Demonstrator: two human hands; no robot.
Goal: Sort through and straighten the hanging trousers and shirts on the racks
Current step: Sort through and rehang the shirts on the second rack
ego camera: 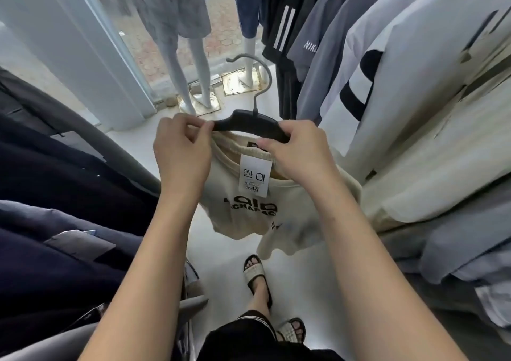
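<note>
A cream T-shirt [249,211] with black lettering hangs crookedly from a black hanger [243,124] with a grey metal hook, held off the rack in mid-air. My left hand [181,150] pinches the hanger's left end together with the shirt's shoulder. My right hand [300,150] grips the hanger's right arm, its thumb by the collar. A white price tag [253,175] dangles at the neckline. The shirt's right shoulder is hidden behind my right hand.
Shirts in cream, white, grey and black [414,112] hang in a row on the right. Dark trousers and jackets [55,194] fill the left. Two mannequins [190,56] stand ahead by a glass front. My sandalled feet [255,275] are on the white floor.
</note>
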